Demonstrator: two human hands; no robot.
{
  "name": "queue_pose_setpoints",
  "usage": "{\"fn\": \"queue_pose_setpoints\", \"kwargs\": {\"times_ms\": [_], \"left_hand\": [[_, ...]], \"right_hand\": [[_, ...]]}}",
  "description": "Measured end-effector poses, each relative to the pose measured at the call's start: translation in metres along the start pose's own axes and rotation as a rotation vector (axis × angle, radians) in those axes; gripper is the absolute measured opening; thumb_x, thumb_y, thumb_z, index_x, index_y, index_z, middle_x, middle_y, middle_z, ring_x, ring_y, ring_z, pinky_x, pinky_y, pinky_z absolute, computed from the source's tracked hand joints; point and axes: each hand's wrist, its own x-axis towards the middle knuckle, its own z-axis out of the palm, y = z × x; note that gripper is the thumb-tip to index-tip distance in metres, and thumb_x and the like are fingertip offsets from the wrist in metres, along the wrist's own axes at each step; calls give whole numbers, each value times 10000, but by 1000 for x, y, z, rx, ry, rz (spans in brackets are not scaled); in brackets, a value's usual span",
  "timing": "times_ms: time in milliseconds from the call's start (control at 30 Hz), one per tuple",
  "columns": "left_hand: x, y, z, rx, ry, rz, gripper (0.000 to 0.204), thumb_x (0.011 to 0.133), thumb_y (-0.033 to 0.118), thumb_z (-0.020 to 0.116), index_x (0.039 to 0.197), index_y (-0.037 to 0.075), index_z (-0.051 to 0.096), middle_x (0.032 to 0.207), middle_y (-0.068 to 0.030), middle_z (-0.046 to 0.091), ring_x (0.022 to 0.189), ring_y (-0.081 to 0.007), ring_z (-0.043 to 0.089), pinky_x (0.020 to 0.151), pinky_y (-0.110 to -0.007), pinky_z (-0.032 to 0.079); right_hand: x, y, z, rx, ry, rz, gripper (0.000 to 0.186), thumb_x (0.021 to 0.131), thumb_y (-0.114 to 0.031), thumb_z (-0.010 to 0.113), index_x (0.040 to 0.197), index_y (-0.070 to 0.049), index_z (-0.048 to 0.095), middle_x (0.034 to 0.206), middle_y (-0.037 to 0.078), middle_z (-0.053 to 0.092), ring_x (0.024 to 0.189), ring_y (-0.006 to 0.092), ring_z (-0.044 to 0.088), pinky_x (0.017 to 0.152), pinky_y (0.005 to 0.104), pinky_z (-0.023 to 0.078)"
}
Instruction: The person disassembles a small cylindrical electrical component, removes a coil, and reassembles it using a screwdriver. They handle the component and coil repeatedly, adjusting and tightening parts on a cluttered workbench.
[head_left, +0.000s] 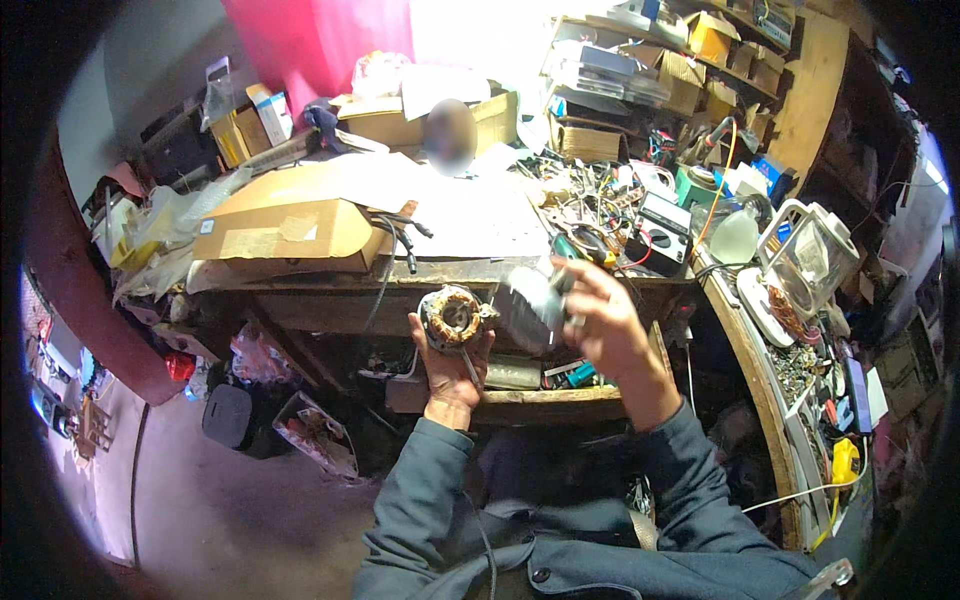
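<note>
My left hand (441,378) holds a round motor part (451,319) with copper windings in an open ring, facing up, with a cord hanging from it. Beside it, my right hand (598,315) grips a silvery metal cover (532,307), blurred and tilted, just right of the wound part. Both hands are in front of the bench edge. Some dark cable ends (402,240) hang over that edge behind my left hand.
A cardboard box (260,236) lies on the bench (465,268) at left. Piled tools (590,200), a meter (660,228) and stacked boxes (590,70) stand at back right. A cluttered side bench (790,480) runs along my right. A bin (228,416) sits on the floor.
</note>
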Motion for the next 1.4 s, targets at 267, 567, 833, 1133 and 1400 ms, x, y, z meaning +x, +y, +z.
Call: {"fn": "queue_pose_setpoints", "kwargs": {"times_ms": [267, 567, 833, 1133, 1400], "left_hand": [[-6, -2, 16, 74, 30, -12, 785, 862, 827, 506, 1259, 166, 651, 1177, -75, 712, 1020, -242, 714, 861, -400, 627], [-4, -5, 13, 172, -8, 52, 769, 886, 781, 530, 1315, 147, 604, 1221, -78, 688, 1046, -282, 706, 858, -434, 634], [-14, -14, 15, 343, -55, 110, 808, 901, 741, 549, 1453, 153, 502, 1422, -56, 580, 1286, -230, 574, 1082, -412, 504], [-16, -10, 13, 263, -82, 104, 773, 920, 684, 575, 1467, 146, 486, 1455, -68, 563, 1310, -244, 563, 1110, -398, 478], [-8, -10, 7, 371, -138, 178, 730, 913, 570, 687, 1459, 126, 491, 1437, -66, 572, 1281, -232, 578, 1096, -407, 477]], "right_hand": [[-20, 40, 4, 79, -11, 63, 587, 896, -66, 675, 1452, -54, 489, 1239, 102, 615, 1075, 172, 635, 892, 342, 574], [-1, 57, 11, 21, 169, -108, 626, 898, -17, 675, 1479, -75, 448, 1204, 76, 607, 1066, 177, 629, 901, 349, 556], [-2, 63, 26, -415, 174, -372, 602, 921, -1, 652, 1482, -33, 437, 1182, 88, 640, 1068, 157, 624, 900, 296, 553], [-12, 80, 36, -482, 196, -471, 626, 907, 50, 661, 1485, -20, 432, 1322, 108, 576, 1153, 185, 614, 968, 320, 531], [-5, 74, 12, -185, 199, -214, 527, 929, 17, 640, 1434, -13, 495, 1195, 80, 655, 1075, 152, 630, 933, 313, 540]]}}
